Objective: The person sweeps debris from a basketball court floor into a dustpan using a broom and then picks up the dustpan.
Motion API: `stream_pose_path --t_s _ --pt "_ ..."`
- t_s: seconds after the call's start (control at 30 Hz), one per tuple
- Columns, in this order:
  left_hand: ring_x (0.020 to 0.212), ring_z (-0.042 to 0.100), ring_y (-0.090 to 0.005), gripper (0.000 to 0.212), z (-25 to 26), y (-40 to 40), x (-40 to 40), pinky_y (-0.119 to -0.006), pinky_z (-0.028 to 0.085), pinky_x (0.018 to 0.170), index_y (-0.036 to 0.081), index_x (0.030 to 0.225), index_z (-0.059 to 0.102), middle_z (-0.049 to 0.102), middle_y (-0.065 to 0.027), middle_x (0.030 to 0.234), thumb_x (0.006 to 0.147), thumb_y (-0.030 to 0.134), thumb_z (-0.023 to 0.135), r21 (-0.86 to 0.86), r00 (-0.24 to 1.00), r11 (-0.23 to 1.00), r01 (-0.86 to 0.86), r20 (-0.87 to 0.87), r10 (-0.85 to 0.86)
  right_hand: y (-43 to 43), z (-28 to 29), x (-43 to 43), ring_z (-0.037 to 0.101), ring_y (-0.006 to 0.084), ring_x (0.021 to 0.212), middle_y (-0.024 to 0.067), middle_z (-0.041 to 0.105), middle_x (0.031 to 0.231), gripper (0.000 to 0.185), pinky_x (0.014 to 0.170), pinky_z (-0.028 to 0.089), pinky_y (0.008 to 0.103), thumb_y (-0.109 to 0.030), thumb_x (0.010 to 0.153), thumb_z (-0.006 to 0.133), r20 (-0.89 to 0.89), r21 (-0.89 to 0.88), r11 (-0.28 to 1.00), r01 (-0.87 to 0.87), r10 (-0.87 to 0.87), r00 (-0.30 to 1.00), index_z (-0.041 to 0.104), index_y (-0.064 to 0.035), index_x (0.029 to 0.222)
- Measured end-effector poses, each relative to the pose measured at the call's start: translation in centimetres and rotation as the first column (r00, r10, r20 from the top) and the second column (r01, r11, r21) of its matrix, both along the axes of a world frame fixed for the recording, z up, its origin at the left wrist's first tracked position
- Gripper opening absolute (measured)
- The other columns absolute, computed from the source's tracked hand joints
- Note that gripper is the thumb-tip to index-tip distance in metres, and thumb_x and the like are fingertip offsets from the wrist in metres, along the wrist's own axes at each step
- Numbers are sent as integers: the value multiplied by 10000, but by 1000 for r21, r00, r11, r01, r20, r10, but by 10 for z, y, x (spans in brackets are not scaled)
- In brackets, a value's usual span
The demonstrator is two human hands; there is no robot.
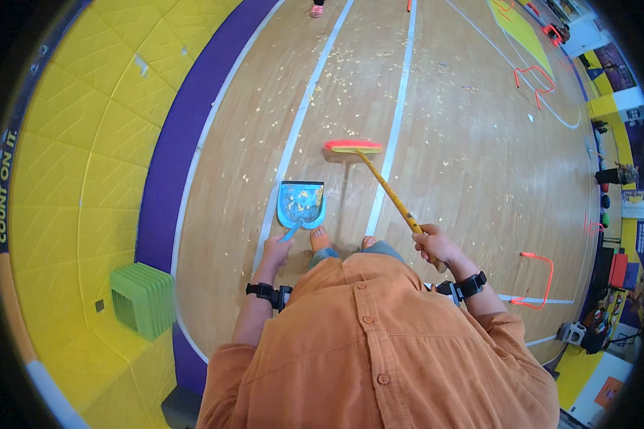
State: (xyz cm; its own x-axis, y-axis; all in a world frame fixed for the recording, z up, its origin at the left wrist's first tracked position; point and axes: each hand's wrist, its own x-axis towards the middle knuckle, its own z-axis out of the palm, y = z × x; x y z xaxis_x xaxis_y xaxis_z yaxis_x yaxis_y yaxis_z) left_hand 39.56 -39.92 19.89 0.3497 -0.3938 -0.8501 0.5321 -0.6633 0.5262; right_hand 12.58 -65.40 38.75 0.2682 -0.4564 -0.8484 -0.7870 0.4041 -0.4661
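Observation:
My left hand [275, 251] grips the handle of a blue dustpan [283, 217], which is in front of my feet with its dark lip facing away from me. Pale yellowish scraps lie inside the pan. In my right hand [437, 245] is the yellow stick of a broom [390, 194], held near its top end. The broom's head with red bristles [352, 145] is farther out than the dustpan and to its right; whether the bristles touch the floor I cannot tell. Many small pale scraps [354, 60] are scattered over the wooden floor [451, 177], thickest toward the far side.
Yellow padded wall [107, 134] runs along the left, with stacked green plastic stools [142, 300] beside it. Orange-red hurdle frames [550, 276] stand to the right. Equipment and a black bin [607, 177] line the right wall. Someone's foot in a pink sandal [316, 10] shows at the top.

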Motion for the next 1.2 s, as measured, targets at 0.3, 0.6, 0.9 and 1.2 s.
stream_pose_path --t_s 0.3,0.6,0.9,1.2 --pt "377 383 -88 404 -10 -21 -7 -255 287 336 2 1123 544 447 10 548 761 146 649 51 999 999 -19 -43 21 -39 -2 -15 461 74 460 19 516 659 210 380 379 231 -179 861 531 16 50 992 116 -117 993 517 10 951" --pt "380 331 -68 111 44 -66 -33 -231 228 323 41 852 506 382 27 539 821 112 585 -22 997 997 -72 -28 72 -88 -16 -30 455 70 437 19 518 641 207 367 368 226 -164 854 542 56 61 995 74 -78 995 526 12 962" --pt "412 359 -65 354 28 -100 -54 -245 262 349 24 1145 507 422 33 594 821 132 602 71 999 997 12 -44 -9 -158 -45 -18 479 106 452 40 527 630 224 400 389 250 -166 840 547 128 -45 999 7 -1 992 521 29 946" --pt "379 321 -49 267 46 -161 -84 -216 234 329 8 1060 542 408 37 560 815 98 595 84 999 996 -24 39 20 -204 -73 2 520 133 485 54 539 651 272 440 433 280 -200 859 531 34 -140 975 -173 180 983 511 43 981"
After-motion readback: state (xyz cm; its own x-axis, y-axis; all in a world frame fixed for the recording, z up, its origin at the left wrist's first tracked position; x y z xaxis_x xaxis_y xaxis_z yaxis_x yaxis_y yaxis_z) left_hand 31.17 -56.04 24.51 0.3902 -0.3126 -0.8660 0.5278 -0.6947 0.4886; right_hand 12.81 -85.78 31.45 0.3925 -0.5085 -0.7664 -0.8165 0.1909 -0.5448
